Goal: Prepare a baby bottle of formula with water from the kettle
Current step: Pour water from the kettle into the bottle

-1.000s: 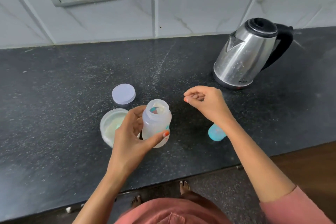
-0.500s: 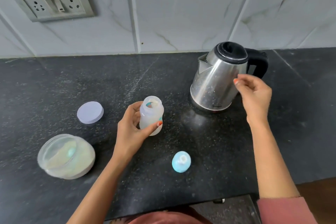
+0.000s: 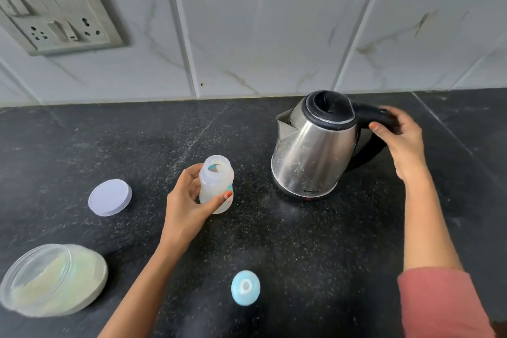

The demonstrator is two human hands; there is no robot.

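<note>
A small translucent baby bottle (image 3: 216, 181) stands upright and uncapped on the black counter (image 3: 301, 255), with pale powder inside. My left hand (image 3: 189, 206) grips it from the left, thumb across its front. To the right stands a steel kettle (image 3: 310, 151) with a black lid, spout facing left. My right hand (image 3: 400, 137) curls round its black handle (image 3: 375, 116). The bottle's blue teat cap (image 3: 245, 287) lies near the counter's front.
An open clear tub of formula powder (image 3: 52, 282) sits at the front left, its lavender lid (image 3: 109, 197) lying flat behind it. A switch and socket plate (image 3: 55, 14) is on the tiled wall at the upper left.
My right hand went from above the bottle over to the kettle and took hold of its handle. The view shifted up and right. The bottle stays in my left hand.
</note>
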